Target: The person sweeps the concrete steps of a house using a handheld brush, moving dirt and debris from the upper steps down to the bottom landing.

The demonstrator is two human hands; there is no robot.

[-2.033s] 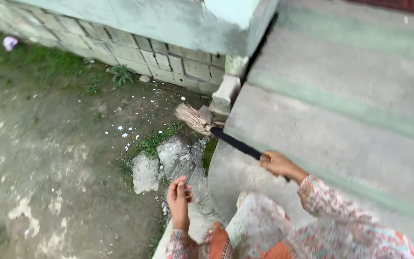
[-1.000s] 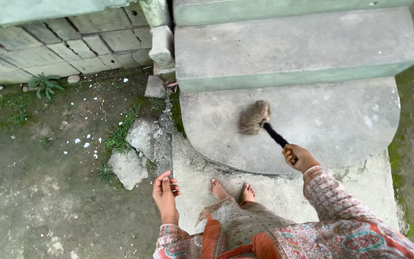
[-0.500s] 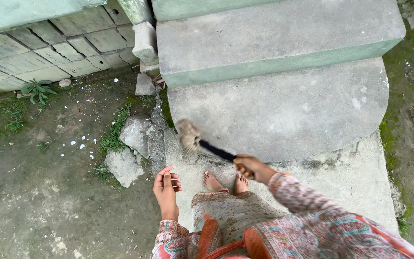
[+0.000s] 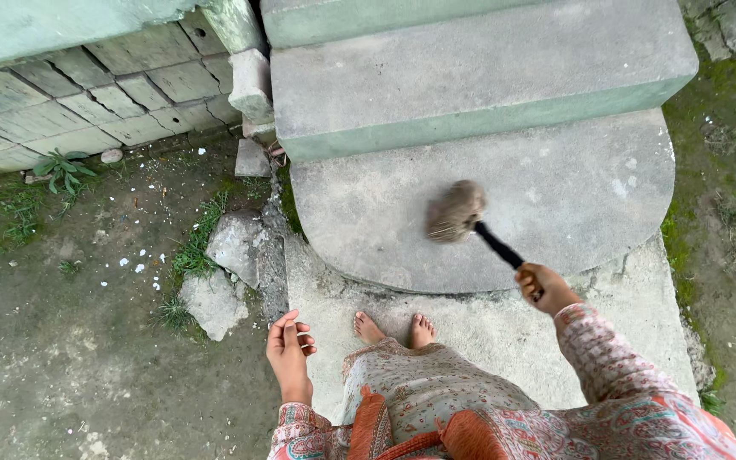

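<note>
Concrete steps (image 4: 470, 85) rise from a dirt yard with a rounded bottom step (image 4: 572, 204) just ahead of bare feet. Right hand (image 4: 543, 288) has its fingers wrapped tight round the black handle of a short broom (image 4: 470, 223), whose bristle head lies beyond the fingertips over that step. Left hand (image 4: 289, 347) hangs empty, fingers loosely spread, broken stones (image 4: 227, 268) just past them
</note>
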